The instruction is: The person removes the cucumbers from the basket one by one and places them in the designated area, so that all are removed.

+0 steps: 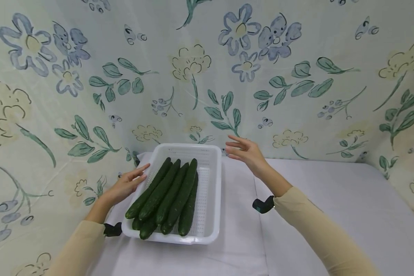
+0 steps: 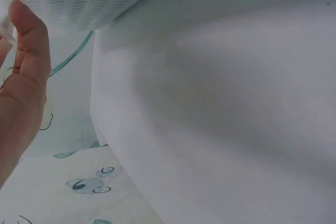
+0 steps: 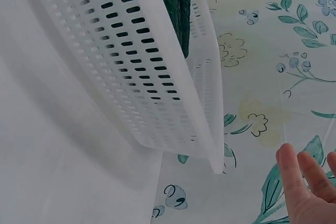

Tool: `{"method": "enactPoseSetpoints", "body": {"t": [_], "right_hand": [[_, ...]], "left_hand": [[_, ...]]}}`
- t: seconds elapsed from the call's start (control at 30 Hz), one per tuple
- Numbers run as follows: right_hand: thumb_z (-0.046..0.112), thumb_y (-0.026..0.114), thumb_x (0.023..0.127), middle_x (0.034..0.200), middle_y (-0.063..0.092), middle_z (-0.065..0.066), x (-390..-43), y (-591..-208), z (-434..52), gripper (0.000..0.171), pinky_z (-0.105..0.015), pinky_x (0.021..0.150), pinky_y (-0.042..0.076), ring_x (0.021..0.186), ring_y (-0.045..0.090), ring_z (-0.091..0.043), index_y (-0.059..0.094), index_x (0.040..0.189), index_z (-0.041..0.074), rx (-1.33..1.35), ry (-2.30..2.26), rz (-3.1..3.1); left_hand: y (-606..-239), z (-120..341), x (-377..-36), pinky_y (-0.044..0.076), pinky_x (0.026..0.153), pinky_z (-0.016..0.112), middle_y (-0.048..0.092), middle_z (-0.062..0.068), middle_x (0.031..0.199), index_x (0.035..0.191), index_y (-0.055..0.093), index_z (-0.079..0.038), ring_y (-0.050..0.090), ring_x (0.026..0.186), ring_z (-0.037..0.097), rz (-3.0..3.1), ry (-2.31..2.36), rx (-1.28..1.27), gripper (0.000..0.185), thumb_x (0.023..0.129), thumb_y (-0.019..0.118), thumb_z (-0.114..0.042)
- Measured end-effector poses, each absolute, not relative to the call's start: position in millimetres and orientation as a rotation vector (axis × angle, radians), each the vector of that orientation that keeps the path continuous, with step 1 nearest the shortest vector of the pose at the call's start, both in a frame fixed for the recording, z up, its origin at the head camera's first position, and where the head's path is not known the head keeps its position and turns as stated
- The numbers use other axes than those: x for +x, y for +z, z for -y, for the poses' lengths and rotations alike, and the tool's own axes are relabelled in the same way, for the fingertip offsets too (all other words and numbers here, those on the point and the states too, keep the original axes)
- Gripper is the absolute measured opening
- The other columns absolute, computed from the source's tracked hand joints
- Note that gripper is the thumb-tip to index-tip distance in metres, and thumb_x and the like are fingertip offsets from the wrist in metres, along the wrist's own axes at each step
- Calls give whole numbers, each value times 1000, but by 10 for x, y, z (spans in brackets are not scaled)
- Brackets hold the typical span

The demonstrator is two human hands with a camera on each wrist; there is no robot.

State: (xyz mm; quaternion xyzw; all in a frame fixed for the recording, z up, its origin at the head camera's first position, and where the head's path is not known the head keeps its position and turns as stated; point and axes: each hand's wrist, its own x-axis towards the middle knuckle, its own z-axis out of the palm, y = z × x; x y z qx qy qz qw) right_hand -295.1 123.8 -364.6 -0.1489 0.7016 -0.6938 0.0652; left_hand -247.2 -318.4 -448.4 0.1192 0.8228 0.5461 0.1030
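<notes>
Cucumbers [image 1: 173, 193] lie heaped inside the white perforated plastic basket [image 1: 216, 199], over its left and middle floor. The step in hand is judged to be the handling of the basket by its sides.

At the basket's left rim, the left hand [image 1: 124, 186] has its fingers extended, not clenched; whether they press the rim cannot be told. That side bears the heavier share of the heap, so firm support there is advisable. Right of the basket, near its far right corner, the right hand [image 1: 248, 153] is released, fingers spread and apart from the rim, grasping nothing. It should meet the right rim opposite the left hand; uneven support would probably let the cucumbers roll.

Orientation: the long axes run roughly along the basket's length, from its near left towards its far rim. The leftmost cucumber [image 1: 146, 191] leans most to the right at its far end; the rightmost cucumber [image 1: 190, 203] lies more nearly parallel to the right rim. The far ends draw closer together; the near ends fan out.
</notes>
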Motion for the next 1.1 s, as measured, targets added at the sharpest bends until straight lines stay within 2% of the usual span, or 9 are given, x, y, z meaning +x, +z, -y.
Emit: {"method": "enactPoseSetpoints", "body": {"t": [0.2,0.43,0.7,1.1], "right_hand": [[17,70,82,130,49,-20,-2950,-3578,-1078,60,-35,84,48,110,55,-28,44,137,10,-481,-2084,-2095],[15,70,82,125,54,-16,-2992,-3598,-899,57,-35,82,49,105,58,-27,48,134,11,-488,-2097,-2074],[15,69,83,124,54,-19,-3036,-3610,-701,56,-36,81,49,103,59,-31,47,134,8,-488,-2077,-2086],[16,69,84,113,60,-19,-3071,-3707,-396,50,-42,78,50,90,63,-33,52,130,9,-406,-2077,-2094]], "left_hand": [[-4510,3182,-2476,47,80,30,31,10,144,146,28,-26,44,112,18,-2312,1703,339,51,98,45,-27],[-4499,3203,-2465,47,80,27,28,13,145,146,25,-23,42,113,19,-2306,1698,347,51,99,43,-26],[-4502,3192,-2454,49,71,28,37,17,137,147,24,-24,49,97,14,-2268,1730,324,52,99,43,-27],[-4499,3192,-2458,49,68,27,38,16,137,146,25,-25,50,95,13,-2259,1743,304,51,98,43,-27]]}}
